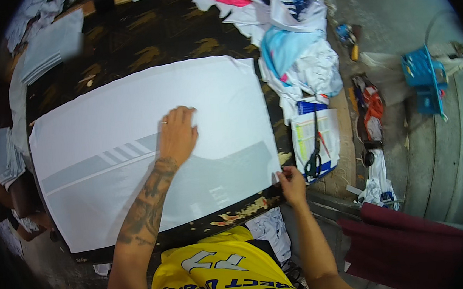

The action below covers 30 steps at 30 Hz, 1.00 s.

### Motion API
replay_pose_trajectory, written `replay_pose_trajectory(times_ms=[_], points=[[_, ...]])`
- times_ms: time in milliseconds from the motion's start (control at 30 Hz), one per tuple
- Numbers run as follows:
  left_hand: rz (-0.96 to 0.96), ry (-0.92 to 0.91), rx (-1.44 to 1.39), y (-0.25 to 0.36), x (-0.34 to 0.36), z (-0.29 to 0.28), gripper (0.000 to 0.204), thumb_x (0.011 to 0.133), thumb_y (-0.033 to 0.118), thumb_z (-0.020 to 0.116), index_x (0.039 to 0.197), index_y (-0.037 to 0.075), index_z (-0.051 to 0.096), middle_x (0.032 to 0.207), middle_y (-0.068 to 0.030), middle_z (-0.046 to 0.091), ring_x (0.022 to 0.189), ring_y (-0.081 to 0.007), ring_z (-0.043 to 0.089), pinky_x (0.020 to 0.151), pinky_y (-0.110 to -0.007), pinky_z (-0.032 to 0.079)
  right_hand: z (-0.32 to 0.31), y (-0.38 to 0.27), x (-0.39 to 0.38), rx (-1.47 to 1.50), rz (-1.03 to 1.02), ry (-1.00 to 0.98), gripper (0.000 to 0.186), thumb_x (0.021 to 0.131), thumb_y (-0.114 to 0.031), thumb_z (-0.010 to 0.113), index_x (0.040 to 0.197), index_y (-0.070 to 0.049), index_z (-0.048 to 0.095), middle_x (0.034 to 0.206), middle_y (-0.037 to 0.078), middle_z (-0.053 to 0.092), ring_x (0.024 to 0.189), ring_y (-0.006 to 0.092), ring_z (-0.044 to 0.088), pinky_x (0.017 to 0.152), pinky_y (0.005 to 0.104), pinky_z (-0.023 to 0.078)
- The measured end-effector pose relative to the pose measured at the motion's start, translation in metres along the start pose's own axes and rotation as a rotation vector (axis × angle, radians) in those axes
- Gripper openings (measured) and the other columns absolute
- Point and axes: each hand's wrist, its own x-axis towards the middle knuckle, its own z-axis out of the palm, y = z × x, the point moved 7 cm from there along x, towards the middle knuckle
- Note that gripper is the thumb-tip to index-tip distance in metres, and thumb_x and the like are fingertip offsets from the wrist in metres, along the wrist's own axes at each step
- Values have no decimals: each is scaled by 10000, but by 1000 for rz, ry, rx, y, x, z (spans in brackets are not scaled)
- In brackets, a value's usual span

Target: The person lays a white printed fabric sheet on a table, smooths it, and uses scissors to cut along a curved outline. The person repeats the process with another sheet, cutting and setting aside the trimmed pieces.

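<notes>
A large white fabric panel with a grey printed band and pale stripes lies spread over a dark patterned table. My left hand rests on the middle of the panel, palm down with the fingers stretched out. At the panel's near right corner is my right hand, its thumb and fingertips closed on the fabric edge. The panel looks mostly flat, with slight waves along its far edge.
Right of the panel, dark-handled scissors lie on printed papers. Mixed cloth is heaped at the far right. Folded pale cloth sits far left. A blue basket and maroon cloth are off to the right.
</notes>
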Motion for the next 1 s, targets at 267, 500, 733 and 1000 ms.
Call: replay_pose_trajectory(times_ms=[267, 500, 733, 1000], points=[[-353, 202, 165, -39, -155, -38, 710, 1031, 320, 681, 1637, 76, 404, 1597, -199, 434, 1488, -376, 390, 1223, -577, 292, 10, 23, 16, -144, -122, -278, 341, 979, -311, 755, 963, 29, 734, 854, 239, 723, 765, 420, 693, 719, 485, 535], [-1104, 195, 498, -146, -443, -143, 768, 1114, 470, 528, 1702, 47, 273, 1763, -238, 230, 1630, -438, 210, 1287, -668, 159, -38, 30, 6, -188, -377, -159, 256, 969, -197, 760, 945, 24, 633, 730, 193, 632, 678, 375, 587, 664, 485, 462], [-779, 471, 457, -196, -406, -169, 697, 1078, 350, 602, 1628, -18, 383, 1682, -287, 348, 1576, -452, 318, 1276, -625, 216, 26, -115, 23, -14, -557, -135, 256, 981, -136, 753, 1181, -8, 660, 895, 129, 667, 767, 222, 600, 708, 387, 493], [-561, 409, 646, -305, -228, -190, 720, 1094, 422, 551, 1717, 147, 316, 1761, -170, 302, 1654, -363, 206, 1319, -588, 148, 123, -242, 45, -11, -666, -199, 304, 952, -217, 783, 1201, -60, 706, 1226, 142, 714, 1127, 356, 699, 983, 434, 561]])
